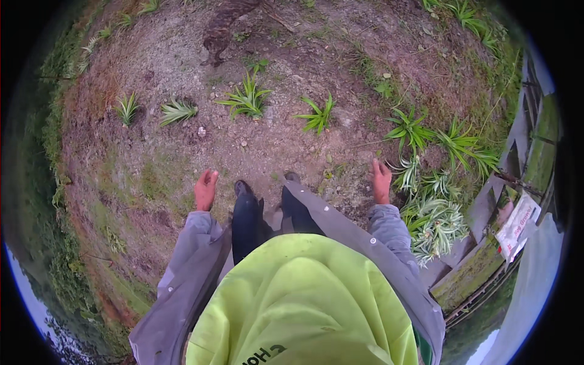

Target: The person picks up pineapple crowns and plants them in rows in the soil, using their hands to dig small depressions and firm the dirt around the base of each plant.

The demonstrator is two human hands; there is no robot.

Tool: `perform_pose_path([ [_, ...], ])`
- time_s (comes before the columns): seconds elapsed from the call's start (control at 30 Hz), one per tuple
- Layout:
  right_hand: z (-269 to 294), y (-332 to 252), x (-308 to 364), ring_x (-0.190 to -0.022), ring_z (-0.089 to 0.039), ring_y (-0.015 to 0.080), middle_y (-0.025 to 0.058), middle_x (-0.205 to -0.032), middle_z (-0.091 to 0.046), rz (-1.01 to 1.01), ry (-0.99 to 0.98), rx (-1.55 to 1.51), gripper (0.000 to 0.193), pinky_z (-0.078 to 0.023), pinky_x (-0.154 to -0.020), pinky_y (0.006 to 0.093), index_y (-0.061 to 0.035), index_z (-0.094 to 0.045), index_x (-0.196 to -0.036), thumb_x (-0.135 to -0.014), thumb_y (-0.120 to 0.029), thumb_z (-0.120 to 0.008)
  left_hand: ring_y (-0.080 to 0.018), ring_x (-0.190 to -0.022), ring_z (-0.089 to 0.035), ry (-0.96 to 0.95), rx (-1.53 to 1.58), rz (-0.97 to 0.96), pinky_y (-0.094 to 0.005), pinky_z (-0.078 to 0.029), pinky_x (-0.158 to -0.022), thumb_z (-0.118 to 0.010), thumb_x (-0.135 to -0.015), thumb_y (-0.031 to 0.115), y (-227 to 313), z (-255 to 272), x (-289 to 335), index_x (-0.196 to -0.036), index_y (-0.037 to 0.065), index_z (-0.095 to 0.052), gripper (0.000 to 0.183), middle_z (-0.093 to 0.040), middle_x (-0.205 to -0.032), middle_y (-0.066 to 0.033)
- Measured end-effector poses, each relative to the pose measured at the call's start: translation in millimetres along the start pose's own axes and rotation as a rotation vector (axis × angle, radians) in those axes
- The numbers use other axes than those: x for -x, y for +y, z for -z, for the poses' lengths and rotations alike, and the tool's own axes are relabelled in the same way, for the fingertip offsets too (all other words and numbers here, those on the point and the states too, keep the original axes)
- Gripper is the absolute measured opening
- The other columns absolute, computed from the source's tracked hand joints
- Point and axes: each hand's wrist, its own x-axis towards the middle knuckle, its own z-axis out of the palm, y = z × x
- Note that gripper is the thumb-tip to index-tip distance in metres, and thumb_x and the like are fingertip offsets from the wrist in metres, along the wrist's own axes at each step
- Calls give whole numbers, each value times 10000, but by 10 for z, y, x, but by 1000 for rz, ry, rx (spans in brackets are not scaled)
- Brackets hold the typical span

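My left hand (205,190) hangs over bare soil, its fingers loosely apart and nothing in them. On the other side, my right hand (381,181) is likewise empty, fingers slightly spread. It is nearest to a heap of cut or uprooted spiky plants (433,224), which look like pineapple slips, but it does not visibly touch them. Ahead of me a row of similar plants runs across the ground: a small one (126,109), a pale leaning one (178,112), a larger one (246,99) and another (317,115). A bushier plant (411,129) is at the right.
A brindled dog (228,27) is at the top. My dark boots (243,213) stand on the soil. At the right are mossy bamboo or wood poles (471,277) and a white printed sack (519,224). More spiky plants (467,17) grow at the far right.
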Motion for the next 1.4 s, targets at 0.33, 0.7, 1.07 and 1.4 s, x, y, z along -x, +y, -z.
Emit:
perform_pose_path([
  [0.33, -1019, 342, -166, -906, -674, 176, 100, -1063, -726, -117, 16, -120, 507, -568, -760, 339, 13, -695, -1236, -950, -404, -734, -232, -1154, -665, -450, -190, -184, -357, -513, -1013, -746, -957, 370, 696, -916, -1148, -1399, -31, -585, 618, -696, -1257, -182],
  [0.7, -2555, 1700, -2262, -1121, -685, 394, 277, -1207, -699, 87, -1, 299, 790, -522, -990, 462, 48, -696, -1216, -824, -636, -748, -224, -1145, -678, -693, -122, -309, -372, -525, -1012, -774, -933, 343, -42, -3329, -2335, -1408, -18, -580, 627, -718, -1221, -161],
  [1.07, -3900, 2952, -3420, -1168, -676, 372, 265, -1244, -692, 46, -86, 397, 720, -516, -1020, 447, -4, -691, -1276, -755, -472, -858, -191, -1134, -673, -788, -172, -718, -367, -547, -967, -736, -967, 290, -762, -4965, -3743, -1410, 25, -599, 534, -717, -1225, -113],
  [1.4, -3414, 3304, -3870, -734, -705, 174, 119, -910, -777, 26, 4, -1, 324, -544, -651, 298, 50, -752, -1121, -825, -74, -803, -196, -1104, -681, -712, -81, -812, -361, -522, -987, -732, -967, 342, -525, -5122, -3713, -1392, 28, -615, 541, -731, -1195, -136],
])
